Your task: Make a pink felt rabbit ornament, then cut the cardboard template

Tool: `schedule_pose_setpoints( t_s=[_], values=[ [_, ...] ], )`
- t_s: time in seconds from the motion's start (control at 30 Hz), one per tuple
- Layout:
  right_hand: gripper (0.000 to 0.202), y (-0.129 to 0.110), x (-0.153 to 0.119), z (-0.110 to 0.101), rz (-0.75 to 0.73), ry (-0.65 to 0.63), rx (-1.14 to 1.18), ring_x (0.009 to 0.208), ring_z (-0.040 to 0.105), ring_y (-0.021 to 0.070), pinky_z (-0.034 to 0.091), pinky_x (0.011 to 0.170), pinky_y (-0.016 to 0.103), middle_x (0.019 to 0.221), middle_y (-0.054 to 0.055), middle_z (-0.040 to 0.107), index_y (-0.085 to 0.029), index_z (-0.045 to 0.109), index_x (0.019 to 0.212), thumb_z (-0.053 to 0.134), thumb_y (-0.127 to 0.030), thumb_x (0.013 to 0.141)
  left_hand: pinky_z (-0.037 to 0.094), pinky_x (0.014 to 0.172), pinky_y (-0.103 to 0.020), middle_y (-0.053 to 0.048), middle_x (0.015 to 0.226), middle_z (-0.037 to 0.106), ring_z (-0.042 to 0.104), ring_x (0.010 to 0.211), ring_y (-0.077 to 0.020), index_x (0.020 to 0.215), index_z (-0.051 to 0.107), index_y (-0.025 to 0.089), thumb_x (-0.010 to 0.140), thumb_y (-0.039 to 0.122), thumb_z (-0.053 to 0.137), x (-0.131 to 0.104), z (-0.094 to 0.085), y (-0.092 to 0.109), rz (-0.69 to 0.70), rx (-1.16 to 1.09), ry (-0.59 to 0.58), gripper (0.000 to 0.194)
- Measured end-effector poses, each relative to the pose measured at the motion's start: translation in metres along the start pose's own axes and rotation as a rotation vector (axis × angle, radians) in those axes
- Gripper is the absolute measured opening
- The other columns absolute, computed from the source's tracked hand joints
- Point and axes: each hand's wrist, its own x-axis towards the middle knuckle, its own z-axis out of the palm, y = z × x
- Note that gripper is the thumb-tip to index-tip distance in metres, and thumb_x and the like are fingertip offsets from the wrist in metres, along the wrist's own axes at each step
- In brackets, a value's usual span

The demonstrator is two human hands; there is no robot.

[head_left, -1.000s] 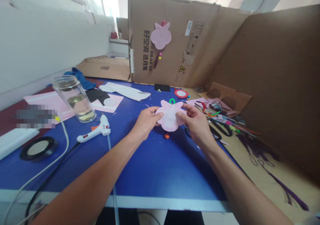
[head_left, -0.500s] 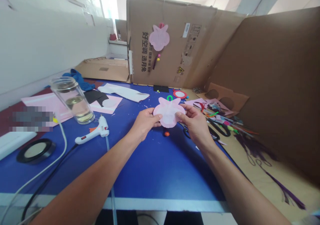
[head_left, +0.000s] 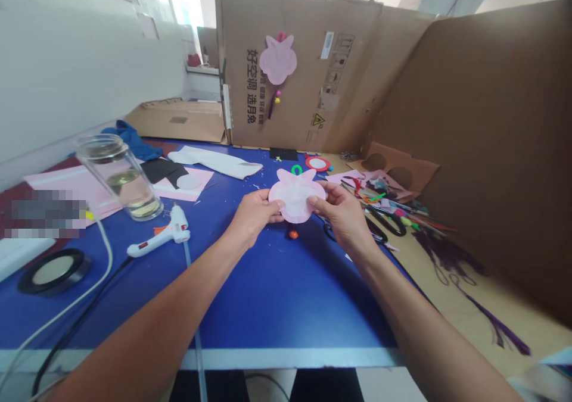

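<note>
Between my two hands is a pink paper cutout [head_left: 297, 195] with a scalloped outline and two pointed tips on top. My left hand [head_left: 257, 214] pinches its left edge, thumb in front and fingers behind. At the right edge, my right hand [head_left: 342, 211] grips it the same way. A green loop [head_left: 297, 169] shows above the cutout, and an orange bead [head_left: 293, 234] hangs just below it. On the cardboard ahead, a similar pink cutout [head_left: 277, 60] hangs with a pink loop, beads and a dark strand.
A white glue gun [head_left: 163, 235], a roll of black tape [head_left: 54, 271] and a glass jar [head_left: 123, 178] with liquid stand left. On the right lie black-handled scissors [head_left: 386, 220], paper scraps and purple tassels [head_left: 489, 318]. Cardboard panels [head_left: 482, 122] rise behind and right.
The whole view has shifted slightly, so things sit a little further left and higher. Both hands keep the same hold on the pink cutout.
</note>
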Motion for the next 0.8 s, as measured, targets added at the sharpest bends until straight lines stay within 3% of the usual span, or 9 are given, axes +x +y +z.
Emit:
schedule_pose_setpoints(
  t_s=[0.4,0.57,0.8],
  values=[
    [0.052,0.001,-0.002,0.002,-0.053,0.0,0.02,0.088,0.075,0.0235,0.06,0.083,0.04,0.1,0.004,0.083,-0.025,0.077,0.117,0.096,-0.037,0.07,0.064,0.078,-0.029,-0.008,0.094,0.084,0.078,0.08,-0.0173,0.105,0.08,0.014,0.082,0.013,0.085,0.003,-0.001,-0.007,0.028,-0.041,-0.085,0.024],
    [0.054,0.0,-0.006,0.006,-0.006,-0.044,0.017,0.082,0.073,0.0217,0.058,0.08,0.037,0.097,0.003,0.083,-0.024,0.076,0.118,0.096,-0.034,0.069,0.061,0.074,-0.029,-0.007,0.09,0.085,0.077,0.078,-0.0185,0.109,0.08,0.015,0.078,0.022,0.087,0.006,-0.004,-0.008,0.115,-0.073,-0.048,0.033],
    [0.052,0.0,-0.008,0.01,0.034,-0.104,0.027,0.081,0.07,0.0197,0.054,0.073,0.033,0.097,0.001,0.081,-0.025,0.077,0.116,0.096,-0.037,0.069,0.059,0.069,-0.03,-0.007,0.084,0.084,0.076,0.071,-0.0202,0.106,0.079,0.016,0.074,0.023,0.087,0.005,-0.004,-0.009,0.131,-0.029,-0.044,0.034]
  ],
)
